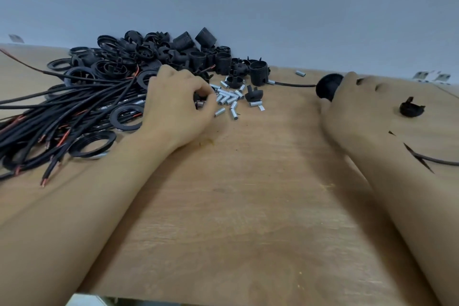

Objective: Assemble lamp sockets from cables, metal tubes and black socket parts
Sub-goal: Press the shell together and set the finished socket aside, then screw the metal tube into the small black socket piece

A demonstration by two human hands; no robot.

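Observation:
My left hand [176, 104] lies with curled fingers at the left edge of a scatter of small metal tubes [229, 99] and pinches a small dark part against the thumb. My right hand [352, 104], blurred, grips a round black socket part [327, 85] with a black cable [293, 85] running out of it to the left. A heap of black socket parts [173, 54] sits behind. A bundle of black cables [62, 117] with red and copper ends lies at the left, with black rings [126, 117] among them.
The work surface is a wooden table [236, 194] against a grey wall. A lone black socket cap [411, 108] lies right of my right hand, and a single tube [300, 73] lies near the wall. Another cable [442, 162] crosses the right edge.

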